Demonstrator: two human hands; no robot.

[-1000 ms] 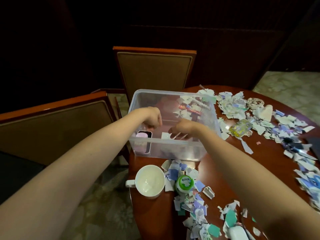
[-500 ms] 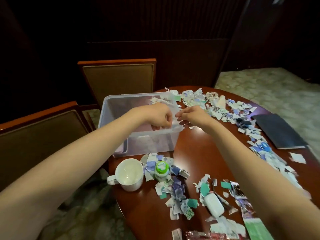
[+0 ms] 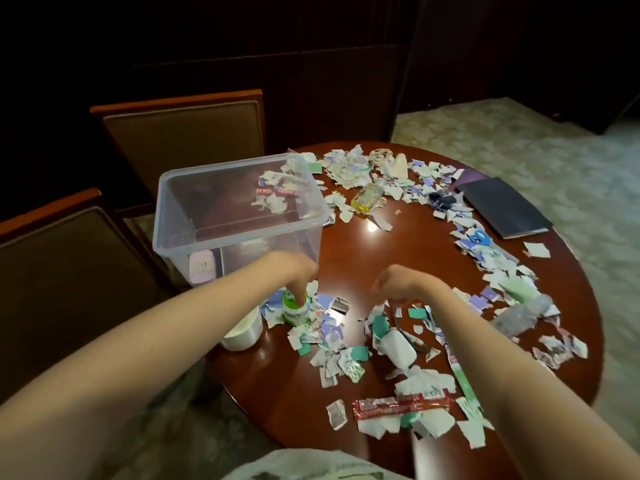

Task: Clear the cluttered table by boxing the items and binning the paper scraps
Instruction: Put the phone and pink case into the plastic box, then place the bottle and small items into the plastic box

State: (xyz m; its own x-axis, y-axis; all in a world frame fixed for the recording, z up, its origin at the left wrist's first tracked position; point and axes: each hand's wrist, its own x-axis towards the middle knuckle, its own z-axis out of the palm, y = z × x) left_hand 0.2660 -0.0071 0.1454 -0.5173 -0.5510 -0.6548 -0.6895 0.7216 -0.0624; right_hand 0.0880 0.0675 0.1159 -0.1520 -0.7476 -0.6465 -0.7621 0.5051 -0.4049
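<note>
Left grip (image 3: 294, 277): your fingers point down and curl round the green cap of the bottle (image 3: 295, 312). The bottle stands upright on the bench (image 3: 381, 258), directly under the grip, in a heap of scraps (image 3: 329, 337).

Right grip (image 3: 398, 285): your fingers are curled under the palm, just above the scraps to the right of the bottle. You cannot tell whether it pinches a scrap or holds nothing.

Box (image 3: 228, 167): clear plastic, at the bench's left edge, just beyond the left grip. A pink item (image 3: 201, 268) lies in its near left corner.

Mug (image 3: 242, 336): white, near left of the bottle, partly hidden by your left forearm.

Near the right grip, toward you: a white case (image 3: 398, 348) lies among the scraps. Nearer still lies a red sachet (image 3: 398, 405).

Far side: a yellow vial (image 3: 367, 199) lies on its side in the scraps, right of the box. A dark notebook (image 3: 502, 209) lies at the far right, well apart from both grips.

Scraps ring the bench from the far side round the right edge to the near edge.
</note>
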